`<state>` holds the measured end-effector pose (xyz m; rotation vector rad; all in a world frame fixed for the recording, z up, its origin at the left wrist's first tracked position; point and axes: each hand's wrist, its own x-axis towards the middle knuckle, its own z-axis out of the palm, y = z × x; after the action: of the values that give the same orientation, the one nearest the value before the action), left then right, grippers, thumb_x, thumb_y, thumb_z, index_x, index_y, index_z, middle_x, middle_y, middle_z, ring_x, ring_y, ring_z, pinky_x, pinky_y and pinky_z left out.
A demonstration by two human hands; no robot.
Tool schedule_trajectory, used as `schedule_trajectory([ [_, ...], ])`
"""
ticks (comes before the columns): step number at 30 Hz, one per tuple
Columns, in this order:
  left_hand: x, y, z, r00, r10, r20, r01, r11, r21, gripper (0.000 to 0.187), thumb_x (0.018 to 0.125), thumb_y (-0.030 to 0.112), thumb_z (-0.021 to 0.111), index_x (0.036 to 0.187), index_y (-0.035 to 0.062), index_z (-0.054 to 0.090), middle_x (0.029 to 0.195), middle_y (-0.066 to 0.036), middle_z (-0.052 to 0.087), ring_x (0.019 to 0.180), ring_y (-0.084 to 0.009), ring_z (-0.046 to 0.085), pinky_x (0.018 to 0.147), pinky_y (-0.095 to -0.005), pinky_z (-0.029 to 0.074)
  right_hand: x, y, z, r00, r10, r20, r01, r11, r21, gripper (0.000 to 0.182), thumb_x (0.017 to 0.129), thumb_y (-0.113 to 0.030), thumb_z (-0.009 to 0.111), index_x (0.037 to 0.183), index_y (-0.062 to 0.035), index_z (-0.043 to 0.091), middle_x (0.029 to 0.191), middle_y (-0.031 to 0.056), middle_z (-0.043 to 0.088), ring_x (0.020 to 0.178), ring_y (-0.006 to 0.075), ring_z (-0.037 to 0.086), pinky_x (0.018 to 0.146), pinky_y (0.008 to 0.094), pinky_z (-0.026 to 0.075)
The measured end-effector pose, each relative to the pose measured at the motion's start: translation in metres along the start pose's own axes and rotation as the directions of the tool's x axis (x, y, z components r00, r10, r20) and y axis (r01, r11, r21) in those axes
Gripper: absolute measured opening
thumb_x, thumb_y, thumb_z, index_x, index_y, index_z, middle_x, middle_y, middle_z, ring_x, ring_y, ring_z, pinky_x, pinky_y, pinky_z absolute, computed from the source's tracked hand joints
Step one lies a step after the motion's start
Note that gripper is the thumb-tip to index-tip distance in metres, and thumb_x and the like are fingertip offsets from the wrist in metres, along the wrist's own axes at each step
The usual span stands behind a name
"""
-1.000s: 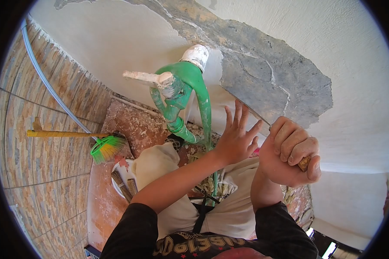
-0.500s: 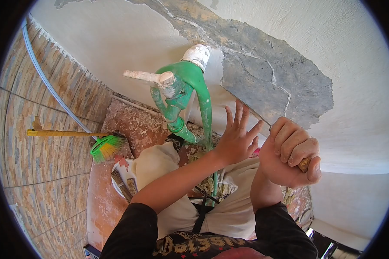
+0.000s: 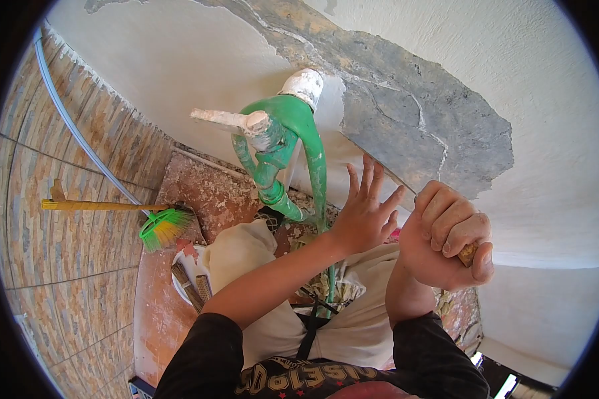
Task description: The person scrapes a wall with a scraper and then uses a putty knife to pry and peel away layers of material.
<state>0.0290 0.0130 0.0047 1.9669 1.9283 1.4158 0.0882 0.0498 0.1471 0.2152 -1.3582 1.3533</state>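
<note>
My right hand (image 3: pixel 446 233) is wrapped around the wooden handle (image 3: pixel 469 254) of a tool with a long thin blade (image 3: pixel 391 174), seen nearly edge-on. That blade runs up and left from the fist along the lower edge of a grey bare patch (image 3: pixel 419 113) in the white wall. Spread fingers mark my left hand (image 3: pixel 366 219), which holds nothing; its fingertips are right by the blade. To its left stands a thick green pipe fitting (image 3: pixel 273 143), with a white pipe end (image 3: pixel 304 86) at the wall.
A green broom head (image 3: pixel 166 227) with a yellow stick leans at the stone-look tiled wall (image 3: pixel 53 246). A pale blue hose (image 3: pixel 73 120) runs down there. Below, a white bucket (image 3: pixel 182 284) holds brushes. Plaster crumbs cover the reddish floor (image 3: pixel 199 189).
</note>
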Motion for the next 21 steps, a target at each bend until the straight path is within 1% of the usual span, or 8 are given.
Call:
schedule_trajectory([
  [7,-0.0004,-0.0007,0.0012,0.999,0.014,-0.030,-0.014,1.000,0.004,0.048,0.083,0.020,0.061,0.128,0.0059,0.052,0.150,-0.033,0.000,0.136,-0.0581,-0.003,0.100,-0.0771,0.005,-0.0008,0.0001,-0.0001,1.000,0.008,-0.006,-0.008,1.000,0.007,0.040,0.090,-0.037,0.039,0.058,-0.0129,0.041,0.049,-0.0006,0.040,0.045,0.0118,0.030,0.050,0.0297,0.026],
  [17,-0.0013,-0.0003,0.0016,1.000,0.004,-0.019,-0.004,1.000,0.002,0.048,0.082,0.020,0.061,0.127,0.0058,0.053,0.150,-0.033,0.001,0.137,-0.0577,-0.003,0.100,-0.0769,0.005,-0.0014,0.0004,0.0000,1.000,0.004,-0.011,-0.004,1.000,0.005,0.040,0.090,-0.037,0.038,0.058,-0.0129,0.041,0.050,-0.0006,0.040,0.045,0.0118,0.030,0.050,0.0296,0.026],
  [19,-0.0021,-0.0012,0.0024,0.999,0.018,-0.033,-0.018,1.000,0.004,0.048,0.082,0.020,0.062,0.127,0.0056,0.053,0.150,-0.033,0.001,0.137,-0.0576,-0.003,0.100,-0.0769,0.005,-0.0016,0.0005,-0.0003,0.999,-0.011,-0.049,0.013,0.999,0.040,0.044,0.089,-0.038,0.047,0.057,-0.0078,0.043,0.050,0.0026,0.040,0.043,0.0156,0.033,0.045,0.0327,0.026],
  [21,-0.0026,-0.0011,0.0028,0.999,0.014,-0.033,-0.014,1.000,0.003,0.047,0.082,0.020,0.062,0.127,0.0056,0.053,0.150,-0.033,0.001,0.137,-0.0576,-0.003,0.100,-0.0769,0.005,-0.0009,0.0005,-0.0011,0.999,-0.013,-0.040,0.015,0.999,0.041,0.044,0.089,-0.038,0.047,0.057,-0.0079,0.043,0.050,0.0026,0.040,0.042,0.0156,0.033,0.045,0.0326,0.026],
])
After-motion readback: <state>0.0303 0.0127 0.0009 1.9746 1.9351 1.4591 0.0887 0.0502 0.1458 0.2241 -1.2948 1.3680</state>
